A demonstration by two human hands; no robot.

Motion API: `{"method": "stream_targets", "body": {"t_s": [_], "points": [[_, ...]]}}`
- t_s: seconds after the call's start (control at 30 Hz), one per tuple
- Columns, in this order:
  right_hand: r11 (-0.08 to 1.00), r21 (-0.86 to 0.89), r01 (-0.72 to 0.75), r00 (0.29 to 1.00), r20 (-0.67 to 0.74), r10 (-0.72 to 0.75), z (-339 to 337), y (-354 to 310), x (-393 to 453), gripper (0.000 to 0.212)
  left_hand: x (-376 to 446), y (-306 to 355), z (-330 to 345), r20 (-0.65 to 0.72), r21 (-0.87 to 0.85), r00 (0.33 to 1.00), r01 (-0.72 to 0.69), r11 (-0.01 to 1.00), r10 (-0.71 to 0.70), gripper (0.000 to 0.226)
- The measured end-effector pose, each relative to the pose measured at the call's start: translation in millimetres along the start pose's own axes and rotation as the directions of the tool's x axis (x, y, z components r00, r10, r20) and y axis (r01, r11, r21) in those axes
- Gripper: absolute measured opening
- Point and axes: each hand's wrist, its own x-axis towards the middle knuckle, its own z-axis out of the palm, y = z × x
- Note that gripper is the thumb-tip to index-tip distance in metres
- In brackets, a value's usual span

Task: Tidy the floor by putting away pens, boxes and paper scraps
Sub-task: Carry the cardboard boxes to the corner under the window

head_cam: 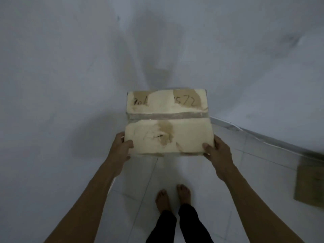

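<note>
- While the person stands barefoot in a corner of the room, both arms reach forward and hold a pale, taped cardboard box (168, 122) up in front of the body, above the white tiled floor (206, 174).
- The left hand (121, 149) grips the box's near left corner, thumb laid over the top face and the other fingers wrapped round the side and underneath.
- The right hand (216, 151) grips the near right corner in the same way, thumb on top, fingers curled below the edge.
- The box is held roughly level, its top face turned to the camera; a strip of clear tape runs across the middle, patches of torn brown paper show on it, and handwritten marks on the far half read something like "572", though the blur makes that uncertain.
- Beyond the box rise two grey-white walls (61, 67) that meet in a corner, with the person's shadow cast on them.
- Below the box, two bare feet (172, 197) and dark trouser legs (177, 225) stand on the tiles.
- At the right edge, well apart from the held box, a flat brown cardboard piece (309, 183) sits near the wall's base; motion blur hides whether it is a box or a sheet.
</note>
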Motion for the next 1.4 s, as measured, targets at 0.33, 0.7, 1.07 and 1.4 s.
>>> {"method": "stream_targets", "body": {"t_s": [0.33,0.7,1.07,1.4], "points": [[0.973,0.123,0.194,0.979,-0.088,-0.184,-83,-87,-158,0.040,-191,75,-5,0.142,-0.028,0.931,-0.335,0.942,0.336,0.055],[0.913,0.133,0.386,0.908,-0.227,-0.351,-248,-107,-282,0.039,-352,60,88,0.238,-0.122,0.826,-0.496,0.860,0.510,0.051],[0.865,0.042,0.499,0.816,-0.358,-0.454,-441,-84,-363,0.035,-471,11,234,0.351,-0.206,0.761,-0.506,0.838,0.546,0.048],[0.860,0.061,0.507,0.765,-0.491,-0.417,-554,-49,-380,0.035,-510,9,343,0.464,-0.115,0.745,-0.486,0.866,0.480,0.054]]}}
